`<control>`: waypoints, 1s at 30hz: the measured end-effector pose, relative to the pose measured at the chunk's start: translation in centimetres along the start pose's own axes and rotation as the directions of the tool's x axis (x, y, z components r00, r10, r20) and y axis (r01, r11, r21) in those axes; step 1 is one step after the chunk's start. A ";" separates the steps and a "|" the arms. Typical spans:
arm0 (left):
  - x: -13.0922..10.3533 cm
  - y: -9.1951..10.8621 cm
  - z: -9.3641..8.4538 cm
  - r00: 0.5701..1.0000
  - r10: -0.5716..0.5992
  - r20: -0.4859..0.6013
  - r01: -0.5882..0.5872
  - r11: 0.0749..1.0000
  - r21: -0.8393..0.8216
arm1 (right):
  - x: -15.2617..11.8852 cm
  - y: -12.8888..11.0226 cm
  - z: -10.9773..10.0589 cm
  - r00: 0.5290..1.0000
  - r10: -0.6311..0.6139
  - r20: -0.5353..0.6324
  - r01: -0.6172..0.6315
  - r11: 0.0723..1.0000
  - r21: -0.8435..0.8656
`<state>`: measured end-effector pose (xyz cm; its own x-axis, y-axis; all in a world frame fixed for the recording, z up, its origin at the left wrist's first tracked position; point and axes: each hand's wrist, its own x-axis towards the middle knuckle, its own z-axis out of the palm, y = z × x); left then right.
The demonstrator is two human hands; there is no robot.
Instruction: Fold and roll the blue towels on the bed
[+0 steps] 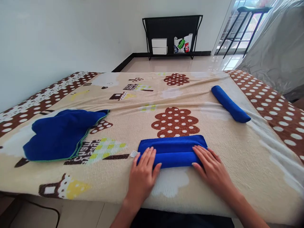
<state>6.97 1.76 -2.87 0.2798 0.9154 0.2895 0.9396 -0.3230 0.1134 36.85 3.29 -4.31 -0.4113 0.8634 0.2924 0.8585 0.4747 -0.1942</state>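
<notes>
A blue cloth [174,152], partly rolled from its near side, lies across the bed in front of me, with a small white tag at its left end. My left hand [143,172] rests on the left end of the roll, fingers stretched forward. On the right end lies my right hand [210,164], its fingers also extended and the thumb at the near edge. A rolled blue cloth [230,104] sits farther back on the right. Over on the left, a loose, crumpled blue cloth [59,134] with green edging is spread out.
A cream patterned blanket [133,123] with brown dotted borders covers the bed. Beyond it stand a black rack [172,28] holding white boxes and a bag, a stool [254,11], and a grey covered object [277,47] at right.
</notes>
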 end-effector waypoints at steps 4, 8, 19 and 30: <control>-1.3 -1.8 -1.2 0.996 -0.084 -0.038 0.087 0.993 0.074 | -1.4 1.6 -0.7 0.991 0.111 -0.069 -0.116 0.991 -0.073; 1.3 2.1 -1.5 1.000 -0.023 -0.016 0.024 1.000 0.011 | 1.2 -2.2 -1.0 0.997 -0.008 -0.082 0.003 0.998 -0.060; 1.0 -2.8 -0.4 0.991 -0.116 0.061 0.112 0.992 0.065 | 2.6 2.4 0.8 0.988 0.114 0.101 -0.117 0.993 0.028; -1.7 -2.1 -2.0 0.975 -0.032 -0.219 0.043 0.998 0.043 | -0.4 2.6 -1.0 0.983 -0.111 -0.147 0.111 0.994 -0.009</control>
<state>4.16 0.40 -1.68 0.1994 0.8504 0.4868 0.9583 -0.2731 0.0846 39.53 4.00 -4.03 -0.4545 0.7709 0.4462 0.8102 0.5660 -0.1526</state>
